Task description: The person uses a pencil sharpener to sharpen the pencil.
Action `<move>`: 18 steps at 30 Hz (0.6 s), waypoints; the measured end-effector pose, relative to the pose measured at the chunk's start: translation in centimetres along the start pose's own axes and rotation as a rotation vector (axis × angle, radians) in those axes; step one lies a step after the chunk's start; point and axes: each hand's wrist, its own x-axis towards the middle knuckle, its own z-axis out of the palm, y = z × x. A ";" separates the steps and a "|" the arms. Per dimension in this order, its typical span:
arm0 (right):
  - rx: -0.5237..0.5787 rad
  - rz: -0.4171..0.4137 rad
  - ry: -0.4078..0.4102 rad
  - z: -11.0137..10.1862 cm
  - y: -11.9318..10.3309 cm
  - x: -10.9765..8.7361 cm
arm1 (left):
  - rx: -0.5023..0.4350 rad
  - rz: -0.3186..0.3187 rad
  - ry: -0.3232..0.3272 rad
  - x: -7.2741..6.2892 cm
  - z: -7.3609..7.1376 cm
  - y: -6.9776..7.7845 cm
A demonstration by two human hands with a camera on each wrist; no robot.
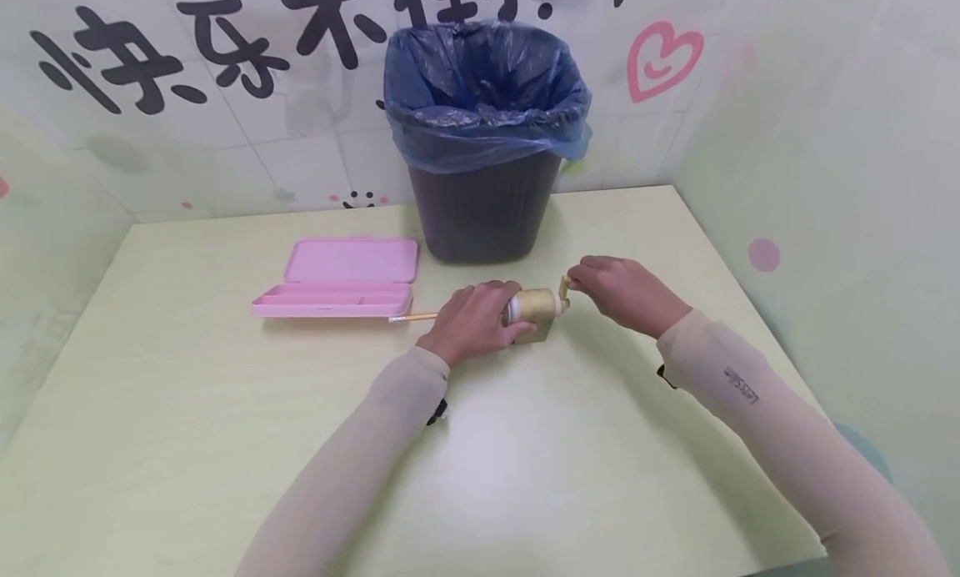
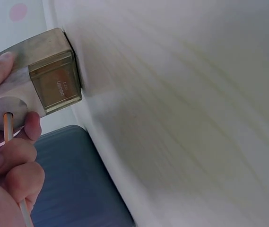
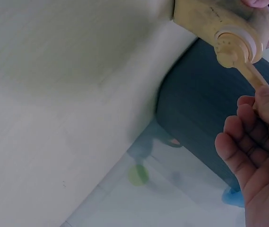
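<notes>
A yellowish hand-crank pencil sharpener (image 1: 536, 303) stands on the table, gripped from the left by my left hand (image 1: 472, 318). A pencil (image 1: 415, 317) runs into the sharpener's round opening, its white-tipped end pointing left. In the left wrist view, thumb and forefinger hold the sharpener's body (image 2: 49, 49), while other fingers curl round the pencil (image 2: 8, 126). Brownish matter shows through its clear drawer (image 2: 56, 82). On the opposite side, my right hand (image 1: 622, 293) pinches the end of the crank handle (image 3: 253, 76); its other fingers are loosely bent in the right wrist view.
An open pink pencil case (image 1: 351, 260) lies left of the sharpener, its tray divided into compartments. Behind stands a dark bin (image 1: 483, 214) lined with a blue plastic bag (image 1: 487, 135). Decorated walls (image 1: 825, 185) border the pale table (image 1: 187, 444) at the back and sides.
</notes>
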 end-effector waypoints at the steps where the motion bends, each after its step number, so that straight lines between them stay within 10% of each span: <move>1: 0.003 0.011 -0.008 0.1 0.2 0.2 | -0.002 0.000 0.003 0.0 0.1 0.0; 18: 0.049 0.154 -0.228 3.5 1.7 1.8 | 0.000 -0.001 0.010 -0.1 -0.1 -0.1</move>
